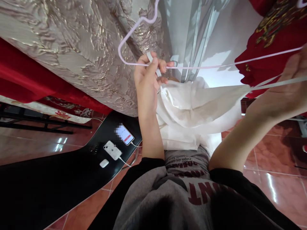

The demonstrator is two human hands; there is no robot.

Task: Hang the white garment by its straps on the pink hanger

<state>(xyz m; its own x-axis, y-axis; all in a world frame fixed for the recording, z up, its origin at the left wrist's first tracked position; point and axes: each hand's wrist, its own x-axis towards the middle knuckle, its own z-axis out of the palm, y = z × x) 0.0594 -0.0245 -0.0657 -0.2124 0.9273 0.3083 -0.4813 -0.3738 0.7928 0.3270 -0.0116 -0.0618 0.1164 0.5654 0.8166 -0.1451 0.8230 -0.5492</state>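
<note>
A pale pink hanger (203, 67) stretches across the view, its hook end rising out of the top. My left hand (148, 72) is closed around its bar near the left shoulder, with a white strap (150, 57) pinched in the fingers. Below the bar hangs a sheer white garment (199, 108), draped down towards my lap. At the right edge my right hand (291, 75) is close to the other end of the hanger. A taut white strap (268, 84) from the garment runs across this hand. Its fingertips are cut off and blurred.
Embossed pinkish fabric (79, 48) hangs at the left, red fabric with gold embroidery (271, 41) at the right. On a black bench (59, 179) lie a lit phone (125, 134), a second phone (112, 150) and a small white case (104, 163). Charging cables trail off the bench.
</note>
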